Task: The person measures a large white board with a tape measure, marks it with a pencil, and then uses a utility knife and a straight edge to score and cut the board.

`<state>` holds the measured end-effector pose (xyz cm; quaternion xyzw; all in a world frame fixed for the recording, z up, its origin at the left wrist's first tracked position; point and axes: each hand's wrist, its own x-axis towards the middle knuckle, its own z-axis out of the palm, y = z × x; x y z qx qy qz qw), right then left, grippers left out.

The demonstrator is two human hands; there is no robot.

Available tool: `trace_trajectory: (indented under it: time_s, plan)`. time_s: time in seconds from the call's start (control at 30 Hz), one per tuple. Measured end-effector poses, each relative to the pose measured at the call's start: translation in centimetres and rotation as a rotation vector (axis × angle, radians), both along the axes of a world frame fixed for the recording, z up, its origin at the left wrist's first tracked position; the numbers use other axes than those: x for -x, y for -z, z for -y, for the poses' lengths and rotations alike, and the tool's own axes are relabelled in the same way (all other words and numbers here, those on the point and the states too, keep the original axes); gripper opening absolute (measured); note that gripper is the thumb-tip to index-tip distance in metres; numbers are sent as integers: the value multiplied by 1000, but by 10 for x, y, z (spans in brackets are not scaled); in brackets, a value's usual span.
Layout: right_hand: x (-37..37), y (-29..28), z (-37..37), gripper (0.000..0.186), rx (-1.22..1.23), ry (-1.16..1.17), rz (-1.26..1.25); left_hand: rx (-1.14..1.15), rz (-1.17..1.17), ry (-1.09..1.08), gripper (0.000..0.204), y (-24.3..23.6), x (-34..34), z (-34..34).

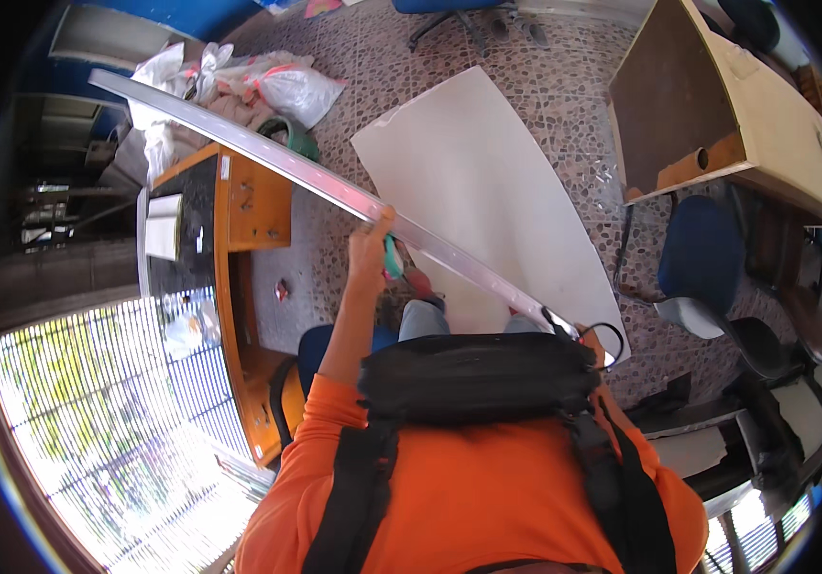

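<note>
A long, narrow tube light (310, 179), pale with a silvery edge, slants from the far left down to the near right in front of me. My left hand (370, 251) is closed around it near its middle. A teal object (393, 258) shows beside that hand; I cannot make out its kind or whether the hand touches it. At the near right end, a black wire (615, 337) curves out in a loop. My right hand (604, 350) is by that end, mostly hidden behind the black chest bag (478, 378), and its fingers do not show clearly.
A large white board (468, 153) lies on the pebble-patterned floor. On the left stands an orange wooden desk (256, 206), with plastic bags (296, 94) beyond it. A pale cabinet (765, 115) and a blue chair (702, 249) stand on the right.
</note>
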<state>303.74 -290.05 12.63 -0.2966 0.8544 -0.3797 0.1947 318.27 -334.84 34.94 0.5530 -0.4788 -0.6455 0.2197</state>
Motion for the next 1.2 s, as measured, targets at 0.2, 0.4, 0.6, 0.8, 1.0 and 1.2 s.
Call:
trace_trajectory:
  time_s: [0.2, 0.4, 0.6, 0.8, 1.0, 1.2]
  plan:
    - [-66, 33, 12, 40, -239, 117, -71, -297, 309, 324, 42, 144, 39, 103]
    - [-146, -28, 91, 42, -734, 312, 275, -380, 572, 479, 51, 286, 45, 167]
    - [-173, 48, 149, 44, -639, 373, 200, -400, 641, 584, 40, 423, 71, 189]
    - [-162, 229, 179, 44, -617, 414, 265, -373, 717, 713, 34, 606, 74, 235]
    - [-147, 381, 144, 48, -682, 421, 218, -403, 809, 789, 37, 679, 145, 195]
    - [-136, 467, 144, 47, -675, 478, 278, -329, 765, 739, 39, 738, 153, 190]
